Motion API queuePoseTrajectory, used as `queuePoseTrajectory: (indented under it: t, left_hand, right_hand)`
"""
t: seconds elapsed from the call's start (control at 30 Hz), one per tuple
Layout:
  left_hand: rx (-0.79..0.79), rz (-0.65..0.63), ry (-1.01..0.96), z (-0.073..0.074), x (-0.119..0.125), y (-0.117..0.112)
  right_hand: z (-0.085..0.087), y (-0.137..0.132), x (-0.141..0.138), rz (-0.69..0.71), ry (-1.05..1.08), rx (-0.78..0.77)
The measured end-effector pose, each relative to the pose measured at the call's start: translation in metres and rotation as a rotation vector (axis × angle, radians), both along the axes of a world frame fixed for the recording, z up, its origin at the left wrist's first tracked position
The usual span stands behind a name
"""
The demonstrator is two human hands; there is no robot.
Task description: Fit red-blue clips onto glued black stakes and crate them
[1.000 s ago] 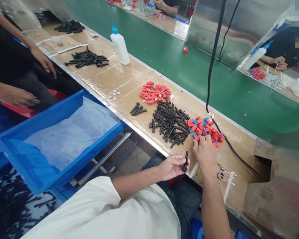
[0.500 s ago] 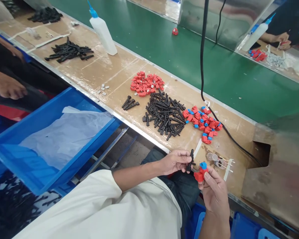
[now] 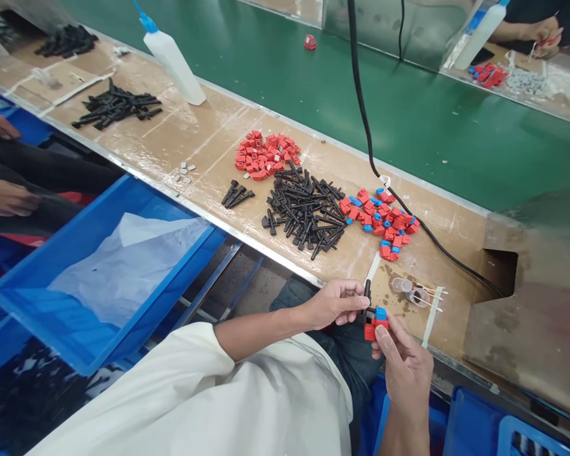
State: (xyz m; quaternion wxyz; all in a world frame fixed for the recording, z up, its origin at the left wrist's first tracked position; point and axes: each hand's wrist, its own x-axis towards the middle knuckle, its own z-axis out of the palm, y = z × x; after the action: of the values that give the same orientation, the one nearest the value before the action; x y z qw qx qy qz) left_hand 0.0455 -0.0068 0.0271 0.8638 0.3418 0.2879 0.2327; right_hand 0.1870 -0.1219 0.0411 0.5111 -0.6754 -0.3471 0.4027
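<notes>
Pinched in my left hand (image 3: 344,303) is a black plastic stick-like part (image 3: 367,289) with a short side peg. My right hand (image 3: 403,354) grips a small red and blue plastic piece (image 3: 376,325) between thumb and fingers. The two parts meet or overlap in front of me; whether they are joined I cannot tell. Beyond my hands lie a heap of red and blue pieces (image 3: 384,218) and a heap of black parts (image 3: 306,212). Two small clear cups (image 3: 402,285) with cotton swabs (image 3: 432,297) are near my right hand.
Red pieces (image 3: 266,154) and a white squeeze bottle (image 3: 175,66) stand farther left on the bench. A black cable (image 3: 363,114) hangs across the view. A blue bin (image 3: 90,345) sits at left beside another person's hands (image 3: 9,197). A green belt (image 3: 266,69) runs behind.
My right hand has moved slightly left, bringing the red and blue piece up against or over the black part. The view has shifted a little, and the neighbour's hands at left have moved.
</notes>
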Motion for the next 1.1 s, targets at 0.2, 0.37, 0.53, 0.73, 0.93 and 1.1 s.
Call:
queuePoseTrajectory:
  t: [0.2,0.37,0.53,0.73,0.93,1.1]
  left_hand:
    - [0.206,-0.015,0.049,0.008,-0.008,0.006]
    - [0.276,-0.044,0.05,0.015,-0.013,0.014]
    - [0.303,-0.059,0.028,0.016,-0.015,0.018]
    - [0.367,-0.038,0.007,0.018,-0.015,0.015]
    - [0.383,-0.032,0.022,0.006,-0.013,0.011]
    - [0.387,-0.026,0.017,-0.002,-0.011,0.011]
  right_hand:
    - [0.014,0.004,-0.017,0.013,-0.181,0.038]
    - [0.02,0.009,-0.029,0.05,-0.296,0.083]
    - [0.022,0.013,-0.035,0.094,-0.335,0.107]
    - [0.017,0.011,-0.042,0.026,-0.326,0.119]
    - [0.008,0.01,-0.047,-0.018,-0.23,0.101]
    - [-0.001,0.01,-0.048,-0.055,-0.252,0.122]
